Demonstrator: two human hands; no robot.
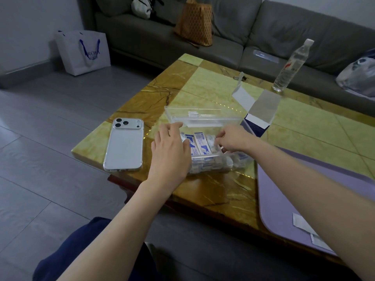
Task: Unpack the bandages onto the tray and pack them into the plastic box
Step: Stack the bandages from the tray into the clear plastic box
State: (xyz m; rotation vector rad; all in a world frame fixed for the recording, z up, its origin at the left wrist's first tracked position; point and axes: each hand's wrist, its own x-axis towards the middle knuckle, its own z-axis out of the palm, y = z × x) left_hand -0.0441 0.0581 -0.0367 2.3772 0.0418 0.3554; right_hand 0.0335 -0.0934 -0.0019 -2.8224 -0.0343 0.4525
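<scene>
My table and what sits on it

The table [213, 86] in front of me has a stone-patterned top, pale yellow-green squares in the middle and a brown veined border around them. Near its left corner a phone [124, 145] lies face down in a clear case. Just right of it sits the clear plastic box [211, 166], its lid tipped open at the back. Behind the box's right end a cardboard carton [257, 118] stands with its flaps open. Farther back, near the far edge, a water bottle [292, 65] stands upright. The purple tray [300, 179] lies flat on my right, just beside the box.
</scene>
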